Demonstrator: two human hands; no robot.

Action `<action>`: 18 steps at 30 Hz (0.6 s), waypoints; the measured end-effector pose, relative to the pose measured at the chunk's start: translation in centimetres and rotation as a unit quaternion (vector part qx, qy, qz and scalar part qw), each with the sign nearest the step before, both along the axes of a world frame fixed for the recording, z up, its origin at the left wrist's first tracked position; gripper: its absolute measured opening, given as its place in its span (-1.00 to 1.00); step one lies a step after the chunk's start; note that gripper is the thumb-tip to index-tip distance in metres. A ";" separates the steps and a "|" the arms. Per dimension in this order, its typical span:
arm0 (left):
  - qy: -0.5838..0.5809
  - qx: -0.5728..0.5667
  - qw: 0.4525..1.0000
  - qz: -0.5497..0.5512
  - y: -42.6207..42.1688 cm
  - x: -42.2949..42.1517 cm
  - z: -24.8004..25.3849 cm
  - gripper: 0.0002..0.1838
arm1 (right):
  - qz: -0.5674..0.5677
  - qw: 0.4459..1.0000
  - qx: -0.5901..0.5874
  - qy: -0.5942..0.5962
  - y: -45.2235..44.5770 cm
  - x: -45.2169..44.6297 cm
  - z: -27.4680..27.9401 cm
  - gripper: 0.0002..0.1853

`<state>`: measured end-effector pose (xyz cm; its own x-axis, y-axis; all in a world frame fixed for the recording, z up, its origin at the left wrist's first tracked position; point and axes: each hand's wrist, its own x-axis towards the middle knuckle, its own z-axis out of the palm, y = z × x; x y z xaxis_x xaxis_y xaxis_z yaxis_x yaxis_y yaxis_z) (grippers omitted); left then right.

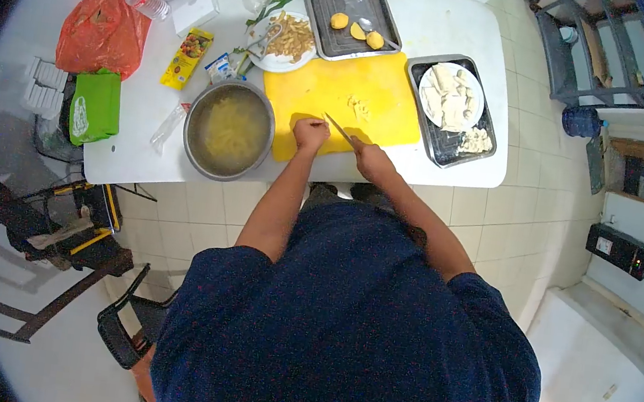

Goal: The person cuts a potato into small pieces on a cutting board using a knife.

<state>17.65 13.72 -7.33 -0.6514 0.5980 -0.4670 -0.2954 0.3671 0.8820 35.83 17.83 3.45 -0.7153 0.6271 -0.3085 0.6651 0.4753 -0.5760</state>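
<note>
Two trays hem in the yellow cutting board [302,98] on the white bench [471,34]: one dark metal tray [332,43] beyond it, another [437,140] beside its right edge. A round grey metal bowl [269,137] crowds its left. The right hand [373,161] grips a knife [340,130] near small pale-yellow pieces [359,108]; the left hand [311,134] is curled by the blade, contents unclear.

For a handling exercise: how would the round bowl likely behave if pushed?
The bowl probably feels heavy, holding cloudy liquid and yellowish pieces. Uncovered, it might slosh if shoved. At the table's near edge, it could tip if pushed outward.
</note>
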 end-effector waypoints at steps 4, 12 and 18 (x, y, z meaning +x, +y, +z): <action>0.008 -0.028 1.000 0.003 0.2 0.1 1.4 -0.93 | 0.002 1.000 0.004 -0.008 -0.1 0.0 0.0 -0.61; 0.076 -0.077 0.994 -0.028 0.0 0.4 4.2 -0.92 | 0.009 1.000 0.004 -0.024 -0.1 -0.2 -0.1 -0.60; 0.043 -0.056 0.997 -0.023 0.2 -0.1 2.4 -0.92 | 0.005 0.999 -0.012 -0.040 -0.1 -0.4 0.4 -0.58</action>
<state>17.59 13.88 -4.88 -0.6650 0.5756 -0.4759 -0.2004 0.4763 0.8561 35.38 17.72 3.87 -0.6932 0.6123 -0.3803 0.7055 0.4682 -0.5321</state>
